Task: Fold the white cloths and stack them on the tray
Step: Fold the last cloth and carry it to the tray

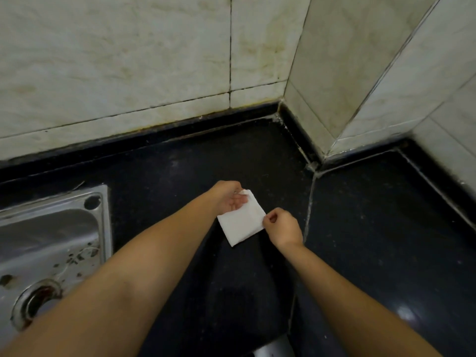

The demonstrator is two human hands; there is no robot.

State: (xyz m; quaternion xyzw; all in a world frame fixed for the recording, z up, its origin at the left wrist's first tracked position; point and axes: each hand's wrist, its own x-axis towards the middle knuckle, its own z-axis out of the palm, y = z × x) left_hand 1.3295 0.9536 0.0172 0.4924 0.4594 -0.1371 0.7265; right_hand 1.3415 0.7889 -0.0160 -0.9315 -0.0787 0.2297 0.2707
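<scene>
A person's two bare hands work a small white cloth [242,222] over a black stone counter [373,228] in the corner of a tiled kitchen. The cloth, already folded into a rough square, lies near the middle of the counter, well in front of the wall and to the right of a steel sink [51,243].

The left hand [230,199] holds the cloth's far corner, its fingers curled around the fabric's upper edge with the palm turned toward the camera. The right hand [282,226] pinches the cloth's right-hand corner between thumb and fingertips, knuckles up. Both forearms reach in from the bottom of the frame, the left one crossing above the sink's rim.

Whether the cloth rests flat on the counter or hangs just above it cannot be told (its near corner looks to touch the stone).

The sink, at the left edge, shows a round drain [36,302] ringed with dark stains and a small hole in its far right corner. Pale marbled wall tiles [128,60] with darkened grout rise behind the counter and jut out in a pillar at the right. A pale seam [309,210] runs through the stone just beside the right hand. A bit of grey metal shows at the bottom edge, too little to identify.
</scene>
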